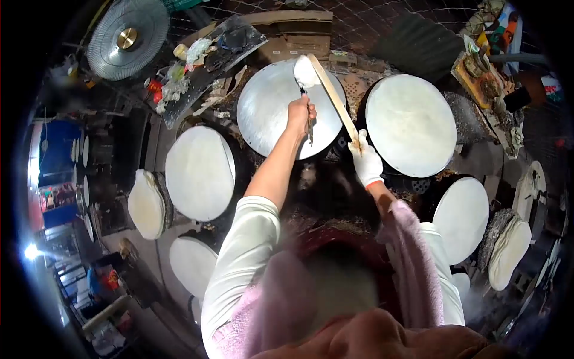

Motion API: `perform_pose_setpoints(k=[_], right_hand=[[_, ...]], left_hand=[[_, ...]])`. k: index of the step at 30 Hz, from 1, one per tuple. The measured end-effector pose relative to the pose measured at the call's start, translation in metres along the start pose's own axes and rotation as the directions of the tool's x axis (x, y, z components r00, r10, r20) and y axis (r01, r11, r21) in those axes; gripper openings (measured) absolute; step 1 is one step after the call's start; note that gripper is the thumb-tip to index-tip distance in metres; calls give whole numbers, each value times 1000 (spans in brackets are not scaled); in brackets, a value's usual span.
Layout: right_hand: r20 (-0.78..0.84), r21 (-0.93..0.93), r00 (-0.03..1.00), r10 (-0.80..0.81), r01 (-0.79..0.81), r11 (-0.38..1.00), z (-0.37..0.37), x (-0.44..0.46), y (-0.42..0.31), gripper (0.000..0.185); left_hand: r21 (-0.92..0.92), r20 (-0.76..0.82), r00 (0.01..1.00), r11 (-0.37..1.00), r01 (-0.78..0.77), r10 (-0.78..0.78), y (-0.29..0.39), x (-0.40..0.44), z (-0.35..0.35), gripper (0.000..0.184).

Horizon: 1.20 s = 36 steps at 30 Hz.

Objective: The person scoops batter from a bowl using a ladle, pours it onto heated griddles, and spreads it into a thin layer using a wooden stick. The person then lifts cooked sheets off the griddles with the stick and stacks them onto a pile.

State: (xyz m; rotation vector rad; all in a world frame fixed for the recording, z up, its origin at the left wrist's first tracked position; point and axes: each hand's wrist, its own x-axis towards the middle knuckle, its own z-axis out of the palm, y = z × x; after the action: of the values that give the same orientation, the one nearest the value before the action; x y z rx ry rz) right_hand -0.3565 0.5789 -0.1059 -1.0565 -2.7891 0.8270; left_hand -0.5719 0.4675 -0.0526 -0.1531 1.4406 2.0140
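My bare left hand is closed around the dark handle of a ladle. The ladle's bowl, white with what looks like batter, is over the far part of a round metal griddle. In a white glove, my right hand grips a long flat wooden stick. The stick slants away to the left, its far end at the ladle's bowl; whether they touch I cannot tell. To the right of the stick lies a round griddle covered by a pale, thin sheet.
More round pale surfaces stand left and right. Stacks of pale flatbread-like sheets lie at far left and far right. A fan is at upper left, beside a cluttered dark board. Cardboard stands behind the middle griddle.
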Motion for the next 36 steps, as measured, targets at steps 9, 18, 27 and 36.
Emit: perform_pose_setpoints(k=[9,18,27,36], right_hand=[[158,574,966,203,-257,777,45,-2,-68,53],[313,687,923,225,-383,617,49,8,-125,46],[127,555,989,75,-133,821,32,48,-41,48],[196,561,962,-191,49,826,-9,74,-59,36]], left_hand=[[820,191,673,261,-509,714,0,6,-128,36],[747,-59,854,590,-306,517,63,-65,-209,20],[797,-181,924,601,-64,338,62,-153,-230,16],[645,-457,843,759,93,285,46,-207,-207,16]])
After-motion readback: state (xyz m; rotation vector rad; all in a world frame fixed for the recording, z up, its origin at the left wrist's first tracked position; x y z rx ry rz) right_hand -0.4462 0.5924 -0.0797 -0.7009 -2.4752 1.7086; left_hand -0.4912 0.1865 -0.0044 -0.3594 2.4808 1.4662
